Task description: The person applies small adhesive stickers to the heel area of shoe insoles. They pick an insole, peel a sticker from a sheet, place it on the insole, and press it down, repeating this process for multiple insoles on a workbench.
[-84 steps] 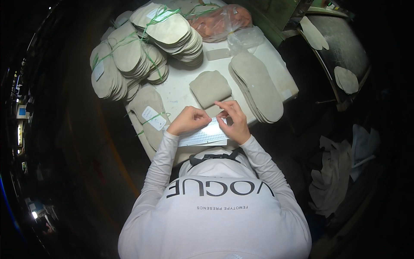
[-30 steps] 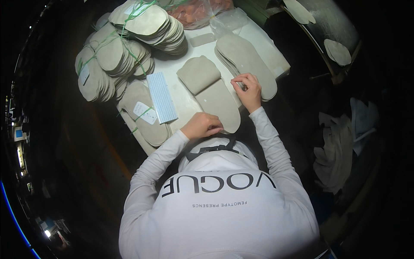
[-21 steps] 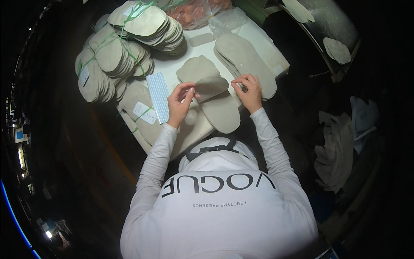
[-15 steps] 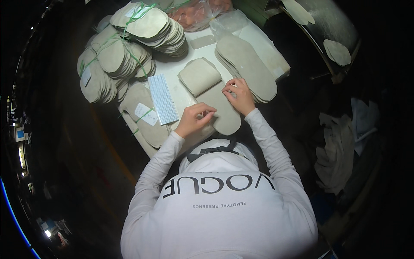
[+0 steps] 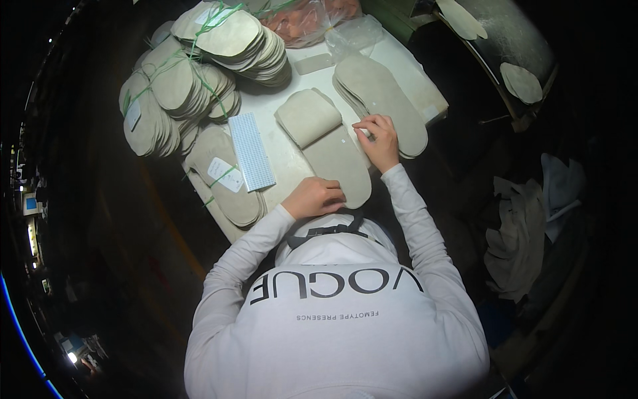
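A grey-beige insole-shaped piece point(image 5: 335, 166) lies flat in front of me, a tiny white sticker on its face. Over its far part sits a folded piece of the same material point(image 5: 309, 118). My left hand point(image 5: 317, 198) is closed at the near rounded end of the flat insole, fingertips curled at its edge. My right hand point(image 5: 379, 141) hovers by the insole's right edge, thumb and forefinger pinched; whatever they hold is too small to make out. Left of the insole lies a sheet of small blue-and-white stickers point(image 5: 251, 151).
Beside my right hand is a pile of insoles point(image 5: 382, 103). Tied bundles of insoles point(image 5: 179, 80) crowd the table's far left, and a labelled bundle point(image 5: 222, 176) lies nearer. A clear plastic bag point(image 5: 309, 23) with orange contents stands at the back of the white table point(image 5: 412, 73).
My left hand has come down toward me to the insole's near end. My right hand has moved right, off the insole's middle, and the tiny sticker there now shows.
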`<action>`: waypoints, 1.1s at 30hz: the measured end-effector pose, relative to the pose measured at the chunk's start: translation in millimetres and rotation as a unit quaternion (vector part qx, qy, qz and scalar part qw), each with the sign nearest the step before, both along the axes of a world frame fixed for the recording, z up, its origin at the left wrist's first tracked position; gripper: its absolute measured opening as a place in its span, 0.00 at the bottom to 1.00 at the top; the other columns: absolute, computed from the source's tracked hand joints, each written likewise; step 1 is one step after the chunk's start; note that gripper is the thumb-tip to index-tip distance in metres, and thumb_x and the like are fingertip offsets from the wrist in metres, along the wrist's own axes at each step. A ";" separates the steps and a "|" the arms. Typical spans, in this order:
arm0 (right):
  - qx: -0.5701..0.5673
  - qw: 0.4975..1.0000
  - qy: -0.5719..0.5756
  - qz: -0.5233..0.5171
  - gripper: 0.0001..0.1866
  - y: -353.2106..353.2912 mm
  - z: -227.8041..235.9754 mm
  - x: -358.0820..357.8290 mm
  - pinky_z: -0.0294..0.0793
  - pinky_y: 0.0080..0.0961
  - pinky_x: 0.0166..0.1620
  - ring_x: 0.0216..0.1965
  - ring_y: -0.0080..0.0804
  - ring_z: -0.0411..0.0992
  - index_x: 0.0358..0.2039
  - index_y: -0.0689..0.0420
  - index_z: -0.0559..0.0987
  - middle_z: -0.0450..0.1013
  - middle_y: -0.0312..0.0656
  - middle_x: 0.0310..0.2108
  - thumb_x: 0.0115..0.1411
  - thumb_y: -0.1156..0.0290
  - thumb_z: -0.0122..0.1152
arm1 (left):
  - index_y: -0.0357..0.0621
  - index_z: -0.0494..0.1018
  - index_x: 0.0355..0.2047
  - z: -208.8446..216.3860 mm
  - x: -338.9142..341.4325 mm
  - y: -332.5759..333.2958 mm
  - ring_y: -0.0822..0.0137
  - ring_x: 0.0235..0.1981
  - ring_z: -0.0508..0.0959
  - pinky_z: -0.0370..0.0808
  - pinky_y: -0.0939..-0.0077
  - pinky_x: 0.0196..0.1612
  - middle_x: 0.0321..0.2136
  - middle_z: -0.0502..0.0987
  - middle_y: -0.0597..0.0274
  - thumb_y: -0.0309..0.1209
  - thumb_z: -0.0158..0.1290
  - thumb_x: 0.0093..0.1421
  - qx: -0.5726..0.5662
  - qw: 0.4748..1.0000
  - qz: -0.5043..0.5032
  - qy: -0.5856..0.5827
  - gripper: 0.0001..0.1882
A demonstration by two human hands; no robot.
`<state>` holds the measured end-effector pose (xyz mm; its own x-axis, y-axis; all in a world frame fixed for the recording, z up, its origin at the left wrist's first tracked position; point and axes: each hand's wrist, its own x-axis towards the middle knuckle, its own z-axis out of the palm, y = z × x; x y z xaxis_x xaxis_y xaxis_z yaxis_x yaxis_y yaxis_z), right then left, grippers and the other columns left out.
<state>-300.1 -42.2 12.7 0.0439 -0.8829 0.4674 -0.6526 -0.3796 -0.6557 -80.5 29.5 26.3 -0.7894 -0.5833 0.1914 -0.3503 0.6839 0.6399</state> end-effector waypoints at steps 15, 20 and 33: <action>-0.006 0.999 -0.034 -0.031 0.08 13.2 -4.2 -10.1 0.72 0.28 0.40 0.39 0.34 0.71 0.31 0.52 0.85 0.77 0.35 0.32 0.49 0.77 0.68 | 0.48 0.72 0.30 -3.4 -9.3 7.4 0.58 0.26 0.78 0.74 0.64 0.28 0.26 0.73 0.63 0.37 0.63 0.48 -0.060 0.996 0.032 -0.051 0.13; -0.009 0.999 -0.038 -0.035 0.07 10.5 -3.6 -12.2 0.71 0.26 0.35 0.37 0.32 0.71 0.31 0.51 0.85 0.77 0.34 0.32 0.50 0.76 0.69 | 0.47 0.72 0.30 -3.5 -10.3 6.5 0.58 0.26 0.78 0.74 0.63 0.28 0.28 0.73 0.63 0.36 0.62 0.48 -0.079 0.995 0.021 -0.065 0.13; 0.035 0.995 -0.076 -0.057 0.06 12.4 6.4 -18.6 0.71 0.29 0.39 0.37 0.35 0.71 0.31 0.51 0.85 0.77 0.35 0.32 0.51 0.74 0.69 | 0.47 0.73 0.30 -0.4 -13.1 6.9 0.57 0.26 0.79 0.74 0.63 0.28 0.28 0.74 0.62 0.39 0.60 0.51 0.006 0.996 0.050 -0.069 0.12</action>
